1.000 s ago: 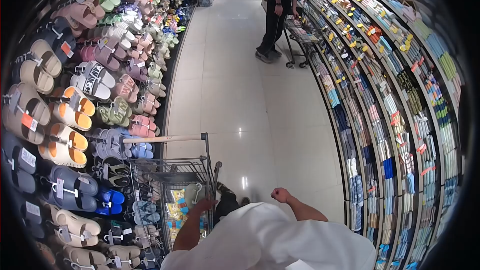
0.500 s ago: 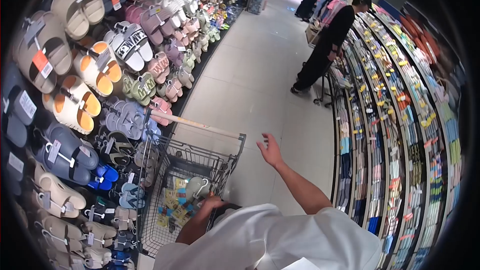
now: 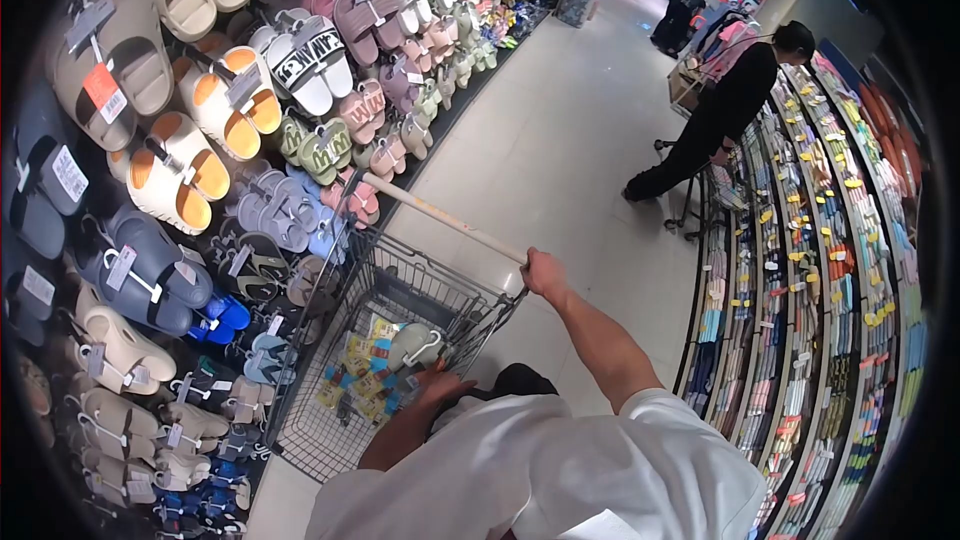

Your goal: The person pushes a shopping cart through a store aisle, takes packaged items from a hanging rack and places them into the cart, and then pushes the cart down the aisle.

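My right hand (image 3: pixel 543 272) is closed around the near end of the handle (image 3: pixel 440 216) of a wire shopping cart (image 3: pixel 320 430). My left hand (image 3: pixel 440 386) is low at the cart's side, beside the goods in the basket; its fingers are partly hidden, so its grip is unclear. In the basket lie several small packs with yellow and blue labels (image 3: pixel 362 365) and a pale grey-green slipper or pair (image 3: pixel 408 345) on a white hanger.
Racks of hanging slippers (image 3: pixel 200 110) line the left, close to the cart. Curved shelves of folded goods (image 3: pixel 800 290) fill the right. A person in black (image 3: pixel 735 105) stands at those shelves beside a wheeled cart (image 3: pixel 685 205). The tiled aisle (image 3: pixel 540 120) runs ahead between them.
My right hand, open in the air before, has come onto the end of the cart handle. The cart, racks and person in black appear shifted right in view.
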